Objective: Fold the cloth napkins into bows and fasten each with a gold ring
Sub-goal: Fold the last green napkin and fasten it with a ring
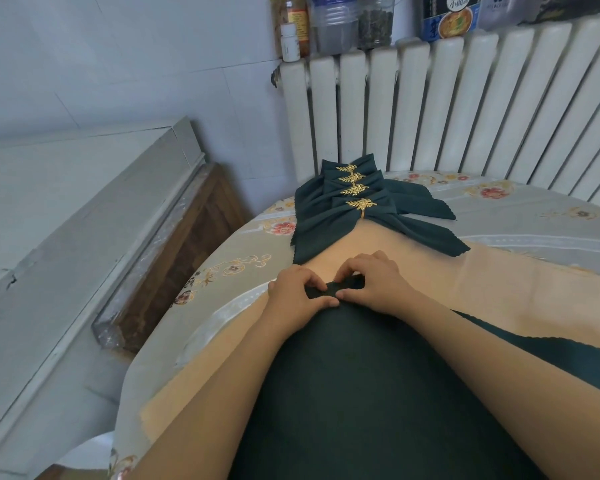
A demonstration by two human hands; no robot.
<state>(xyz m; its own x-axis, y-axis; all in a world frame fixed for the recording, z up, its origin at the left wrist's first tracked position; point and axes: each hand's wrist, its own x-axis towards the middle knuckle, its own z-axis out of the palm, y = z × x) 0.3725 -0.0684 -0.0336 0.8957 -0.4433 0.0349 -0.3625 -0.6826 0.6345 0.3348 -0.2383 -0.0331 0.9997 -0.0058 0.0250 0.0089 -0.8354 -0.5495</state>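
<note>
Both hands, left hand [297, 292] and right hand [374, 284], pinch the napkin [336, 289] edge; keep pleats even and tight before ringing.

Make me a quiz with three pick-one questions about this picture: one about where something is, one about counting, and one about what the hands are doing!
1. Where is the pile of finished bows?
A. Past the hands, near the radiator
B. On the floor
C. In a drawer

2. How many gold rings show on the pile?
A. One
B. Four
C. Nine

3. What are the left hand and right hand doing?
A. Lying flat and apart
B. Holding a bottle
C. Pinching the far edge of a green napkin

Answers:
1 A, the pile lies on the table by the radiator.
2 B, four leaf rings sit in a row.
3 C, the fingers of both hands curl on the cloth.
</note>
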